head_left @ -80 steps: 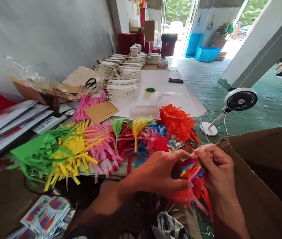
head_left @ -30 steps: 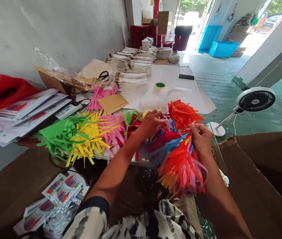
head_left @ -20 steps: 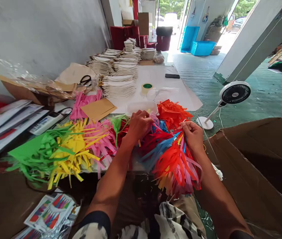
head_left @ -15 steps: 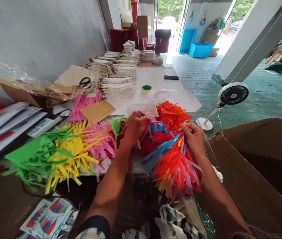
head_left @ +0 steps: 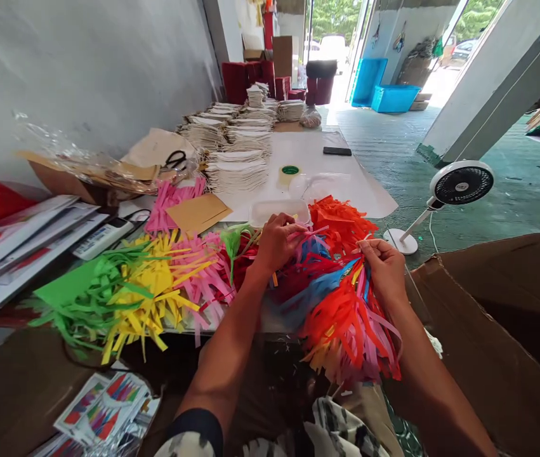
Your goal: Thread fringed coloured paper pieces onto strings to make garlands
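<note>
My right hand (head_left: 384,268) pinches the gathered top of a bunch of paper tassels (head_left: 346,324), orange-red, pink, blue and yellow, whose strips hang over the table's front edge. My left hand (head_left: 276,242) is closed, with its fingertips on pink paper strips (head_left: 305,236); the fingers partly hide them. Between the hands lie blue and dark red strips (head_left: 298,276). Behind them is an orange-red fringed paper pile (head_left: 341,222). A small green tassel (head_left: 233,242) lies left of my left hand, beside pink (head_left: 205,266), yellow (head_left: 155,285) and green (head_left: 91,289) fringed paper.
A clear plastic box (head_left: 276,209), a tape roll (head_left: 290,172) and a black phone (head_left: 337,151) lie beyond my hands. Stacks of off-white pieces (head_left: 236,171) and scissors (head_left: 175,159) are further left. A fan (head_left: 461,185) and a cardboard box (head_left: 502,298) stand to the right.
The whole view has shifted slightly, so things appear further right. Both hands keep nearly the same places and grips.
</note>
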A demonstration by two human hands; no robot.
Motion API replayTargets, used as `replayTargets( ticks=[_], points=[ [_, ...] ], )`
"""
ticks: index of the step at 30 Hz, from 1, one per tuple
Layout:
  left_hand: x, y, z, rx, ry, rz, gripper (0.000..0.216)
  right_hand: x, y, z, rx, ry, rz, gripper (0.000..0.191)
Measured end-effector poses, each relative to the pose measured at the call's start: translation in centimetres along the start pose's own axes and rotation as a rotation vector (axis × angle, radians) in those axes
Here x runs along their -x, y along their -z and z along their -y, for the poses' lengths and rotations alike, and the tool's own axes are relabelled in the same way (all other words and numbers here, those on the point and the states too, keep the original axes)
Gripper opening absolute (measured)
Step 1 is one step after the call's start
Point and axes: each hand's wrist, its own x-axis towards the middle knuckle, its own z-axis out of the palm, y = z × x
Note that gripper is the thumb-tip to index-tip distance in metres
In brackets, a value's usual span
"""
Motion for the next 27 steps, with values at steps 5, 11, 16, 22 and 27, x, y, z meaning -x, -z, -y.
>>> replayTargets(
  ticks=[5, 11, 16, 22, 27],
  points=[
    [0.1, 0.8, -0.5, 0.018, -0.029, 0.005, 0.023, 0.0, -0.6, 0.2, -0.005, -0.004, -0.006, 0.029],
    [-0.3, 2.3, -1.8, 0.112, -0.145, -0.073, 0.032, 0.1, -1.2, 0.8, -0.022, -0.009, 0.002, 0.028],
    [-0.4, 1.7, -2.1, 0.178, -0.29, 0.129, 0.022, 0.1, -1.3, 1.1, -0.049, -0.011, 0.023, 0.028],
    [-0.6, -0.5, -2.8, 0.007, -0.302, 0.432, 0.029, 0.1, -1.1, 1.4, -0.071, -0.019, 0.05, 0.031],
    [-0.7, -1.2, -3.2, -0.108, -0.322, 0.432, 0.024, 0.1, -0.8, 1.4, -0.085, -0.021, 0.061, 0.036]
  ],
)
